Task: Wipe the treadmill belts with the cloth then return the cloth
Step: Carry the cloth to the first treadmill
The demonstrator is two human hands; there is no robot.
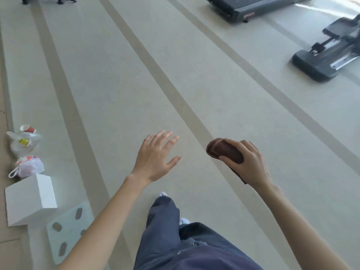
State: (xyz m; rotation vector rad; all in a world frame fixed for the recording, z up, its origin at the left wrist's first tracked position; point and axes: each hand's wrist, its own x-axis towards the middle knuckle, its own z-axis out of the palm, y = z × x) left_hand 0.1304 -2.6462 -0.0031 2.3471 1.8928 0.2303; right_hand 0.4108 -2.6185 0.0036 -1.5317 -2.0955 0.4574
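Cloth [224, 151] of dark brown fabric, folded into a thick wad, sits in the right hand [247, 162], held in the air above the pale grey floor [116, 75] with its darker stripes. The fingers [233, 142] curl over the top of the wad and the thumb [226, 158] presses in from below, so the hand is clamped on it. One rounded end sticks out past the fingers to the left, and a strip of fabric shows under the wrist.

The left hand [155, 154] hovers near it, palm down and holding nothing, its fingers straight and spread apart. The two hands do not touch. Below them are the person's legs in blue-grey trousers [165, 230], with a white shoe tip [163, 194] showing.

A black treadmill [253, 8] lies at the top right, well apart from the cloth. A second dark exercise machine [327, 57], blurred, stands at the right edge.

Along the left edge a red paper cup [29, 129] lies tipped on a clear plastic bag [23, 143]. Just below are a white plastic bag with red print [29, 165], a white box [29, 199] and a pale glass bathroom scale [68, 228] with four oval pads
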